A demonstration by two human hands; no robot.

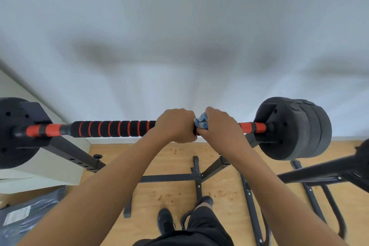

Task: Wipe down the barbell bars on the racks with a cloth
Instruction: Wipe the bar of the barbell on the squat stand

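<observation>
Pale wall stood close behind the barbell bar, which lay across the black rack above a wooden floor. The left hand clenched the bar's foam sleeve, and the right hand, just beside it, grasped a blue cloth round the bar. Outward from the grips, a long free stretch ran left and a short one right to the weight plates.

Single head view — looks forward and down from above, close over barbell bar, wall behind.

The white label on the bag is unreadable.
</observation>
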